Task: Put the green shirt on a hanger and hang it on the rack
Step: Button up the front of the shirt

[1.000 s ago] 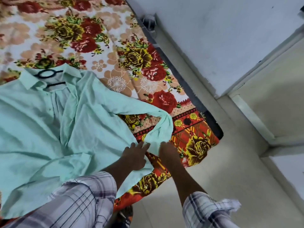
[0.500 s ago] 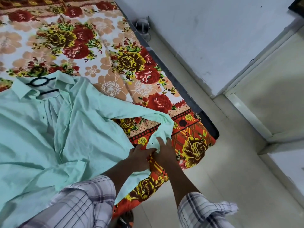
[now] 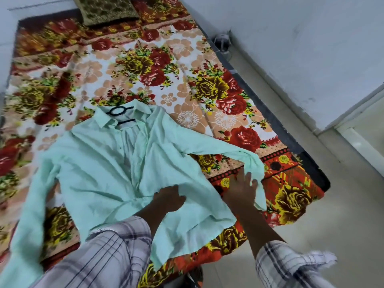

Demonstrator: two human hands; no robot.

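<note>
Left hand [image 3: 169,198] lay on wrinkled pale-green shirt [image 3: 104,163], grip unclear, right hand [image 3: 241,191] flat-fingered on cuff [image 3: 257,173], collar [image 3: 108,121] pointed away along floral bedspread [image 3: 187,65].

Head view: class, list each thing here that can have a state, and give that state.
green shirt: spread out on the bedspread, sleeves out.
hanger: lying inside the collar, hook showing.
left hand: grips a fold of the shirt front.
right hand: fingers straight, pressing the sleeve end.
cushion: lying flat at the bedspread's far end.
</note>
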